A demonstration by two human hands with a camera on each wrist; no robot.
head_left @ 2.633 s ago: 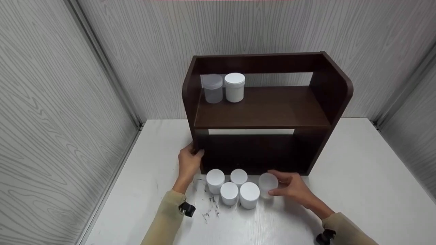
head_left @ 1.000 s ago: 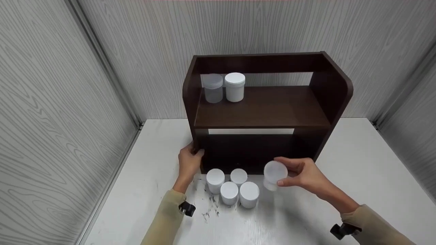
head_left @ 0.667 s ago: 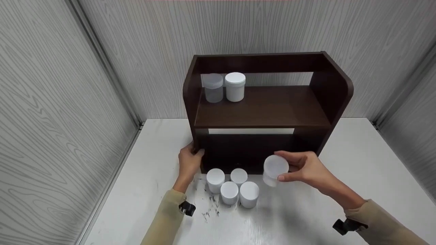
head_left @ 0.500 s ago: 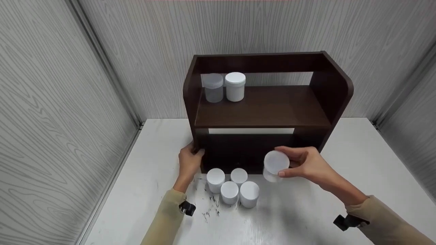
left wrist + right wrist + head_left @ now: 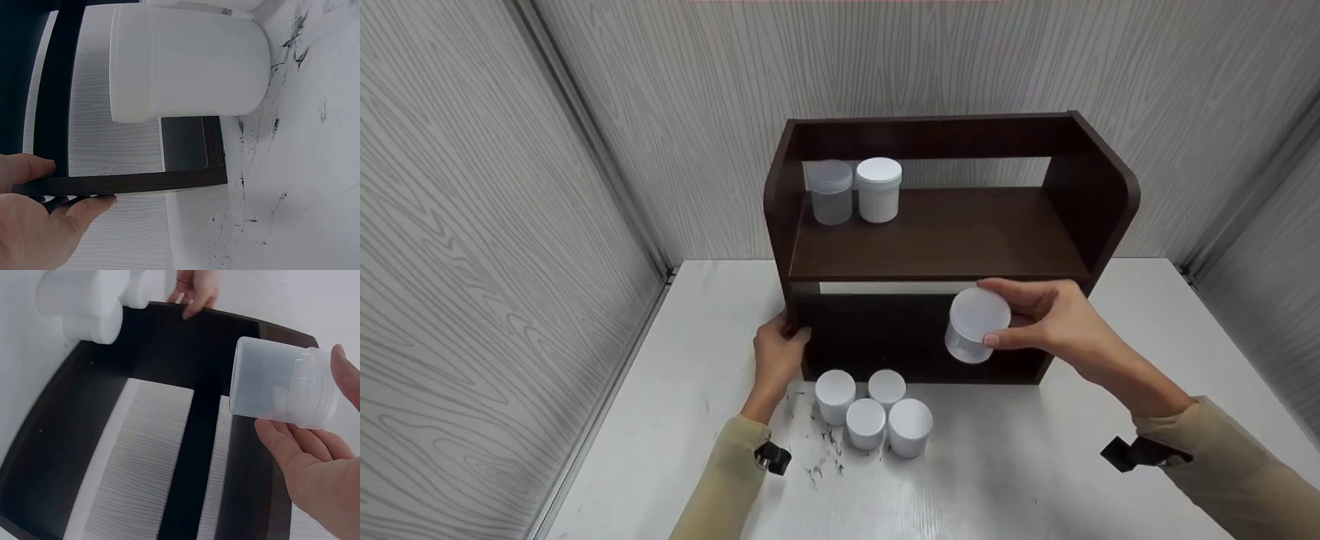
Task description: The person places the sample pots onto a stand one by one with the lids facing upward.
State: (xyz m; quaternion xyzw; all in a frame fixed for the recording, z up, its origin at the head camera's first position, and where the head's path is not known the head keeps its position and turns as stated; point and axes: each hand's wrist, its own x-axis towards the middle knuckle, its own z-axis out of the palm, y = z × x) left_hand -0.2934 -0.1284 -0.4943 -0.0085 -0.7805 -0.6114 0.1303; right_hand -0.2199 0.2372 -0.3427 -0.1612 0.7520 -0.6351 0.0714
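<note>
My right hand pinches a translucent lidded jar between thumb and fingers, raised in front of the lower bay of a dark brown shelf. In the right wrist view the clear wall of that jar shows, its lid end by my thumb. My left hand grips the left side panel of the shelf, thumb in front and fingers behind, as the left wrist view shows on the panel edge. Two jars stand on the upper board at the left: a translucent one and a white one.
Several white lidded jars, among them a front one, stand close together on the white table before the shelf's lower left part. Dark scuff marks lie beside them. Grey wood-grain panels enclose the table at the back and sides.
My right hand has lifted the translucent jar off the table from beside the white jars, bringing it up and slightly right. The left hand has kept its hold on the shelf.
</note>
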